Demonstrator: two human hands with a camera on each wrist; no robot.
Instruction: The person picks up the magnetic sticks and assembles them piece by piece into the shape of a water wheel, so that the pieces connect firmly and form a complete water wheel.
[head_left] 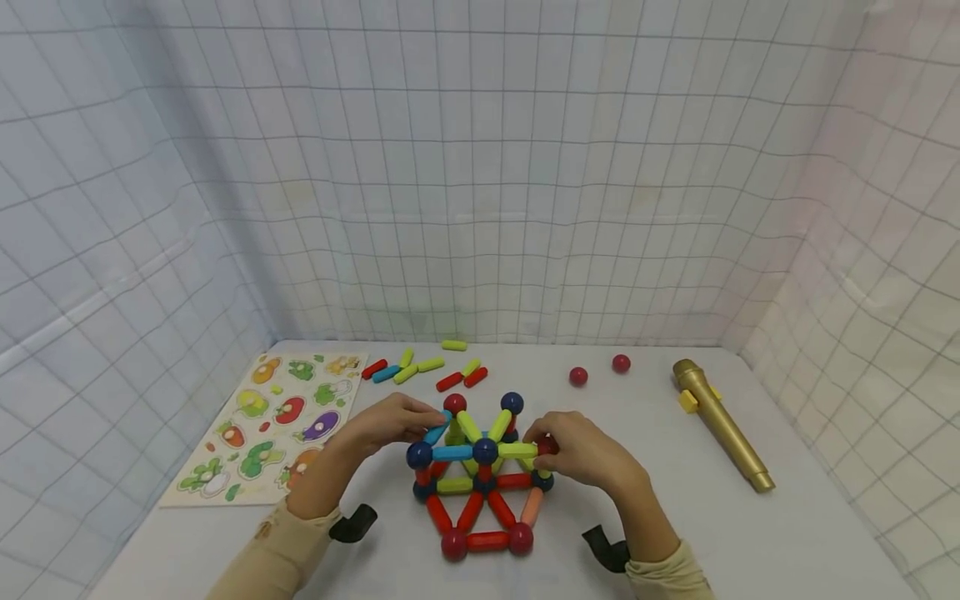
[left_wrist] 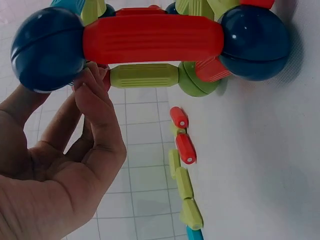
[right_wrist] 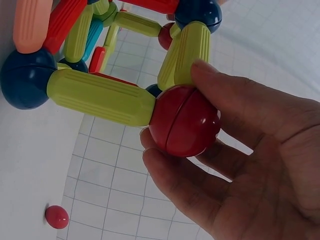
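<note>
A structure of magnetic rods and balls stands on the table, with red balls [head_left: 453,544] at its front and dark blue balls [head_left: 485,451] in its upper and lower layers. My left hand [head_left: 395,419] pinches a blue rod [head_left: 437,432] at the upper left, between a dark blue ball and a red ball [head_left: 454,404]. In the left wrist view, a dark blue ball [left_wrist: 47,50] partly hides the fingertips. My right hand [head_left: 583,450] grips a red ball [right_wrist: 184,121] at the upper right corner. That ball sits atop an upright yellow-green rod [right_wrist: 102,97] and meets other yellow-green rods.
Loose rods [head_left: 431,364] in red, blue and yellow-green lie behind the structure. Two red balls [head_left: 578,377] rest at the back right. A vegetable puzzle board [head_left: 247,450] lies left, and a gold microphone-shaped toy [head_left: 723,427] right. Grid-patterned curtains [head_left: 480,208] enclose the table.
</note>
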